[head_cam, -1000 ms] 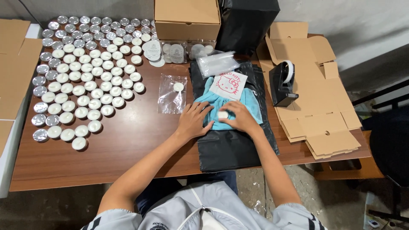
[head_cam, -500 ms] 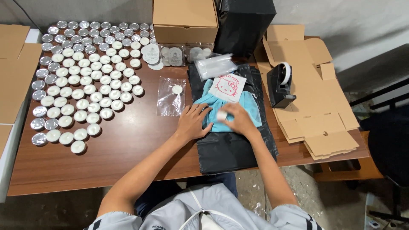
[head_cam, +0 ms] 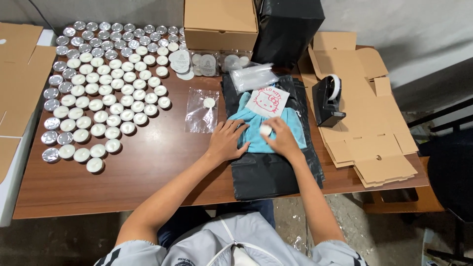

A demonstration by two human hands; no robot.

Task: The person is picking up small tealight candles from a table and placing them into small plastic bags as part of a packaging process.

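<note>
A folded light-blue garment (head_cam: 286, 124) with a white printed card (head_cam: 268, 101) on top lies on a black plastic bag (head_cam: 266, 170) on the brown table (head_cam: 123, 182). My left hand (head_cam: 226, 141) rests flat on the garment's left edge, fingers spread. My right hand (head_cam: 282, 138) sits on the garment and pinches a small white round piece (head_cam: 266, 130) between its fingertips.
Several rows of small white candles in silver cups (head_cam: 98, 93) fill the left half. A clear bag (head_cam: 203, 109) with one candle lies beside them. A closed cardboard box (head_cam: 220, 23), a black tape dispenser (head_cam: 327, 101) and flat cardboard blanks (head_cam: 364, 123) stand behind and right.
Both hands stay on the garment; my right hand has shifted slightly with the white piece. Nothing else on the table has moved.
</note>
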